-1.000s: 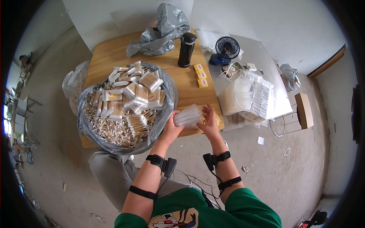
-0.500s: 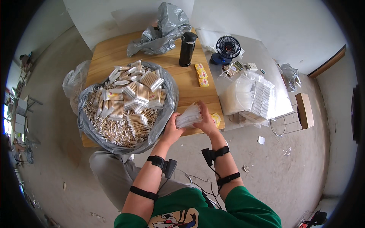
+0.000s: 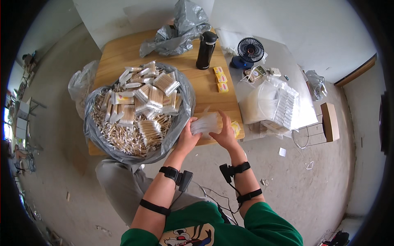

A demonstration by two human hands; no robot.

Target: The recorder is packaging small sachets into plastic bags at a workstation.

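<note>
Using left hand (image 3: 187, 138), I gripped one bag stack (image 3: 204, 124), right hand (image 3: 225, 134) unclosed; three boxes (image 3: 221, 78) lined desk (image 3: 117, 51)'s right edge; grey floor (image 3: 287, 197).

I have 1 loose bundle of thin, translucent whitish plastic sleeves (image 3: 205, 124) between my left hand (image 3: 188, 138) and right hand (image 3: 225, 136). Its upper edges splay unevenly, near the front edge of the wooden tabletop (image 3: 207, 96); whether it touches the wood I can't tell.
</note>
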